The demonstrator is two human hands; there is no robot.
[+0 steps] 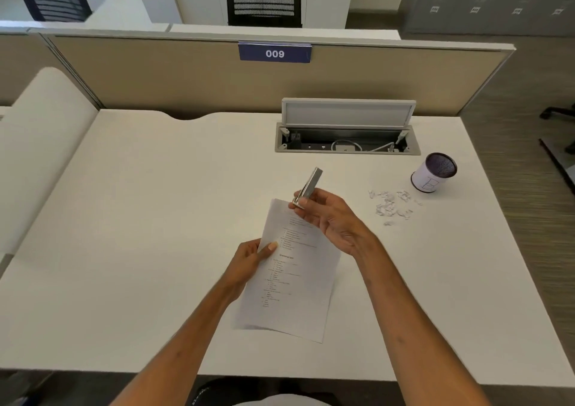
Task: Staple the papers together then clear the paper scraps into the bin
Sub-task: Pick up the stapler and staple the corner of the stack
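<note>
Printed papers [291, 284] are lifted off the white desk [140, 219], tilted with the top corner away from me. My left hand [249, 262] pinches their left edge, thumb on top. My right hand [323, 215] grips a silver stapler [308, 186] at the papers' top corner, its far end pointing up and away. A pile of small white paper scraps [390, 204] lies on the desk to the right. Just beyond them stands a small round mesh bin [434, 172] wrapped in white paper.
An open cable hatch [347, 141] with its lid raised is sunk into the desk behind the stapler. A beige partition [186, 75] labelled 009 closes the desk's far side. The desk's right edge runs close to the bin.
</note>
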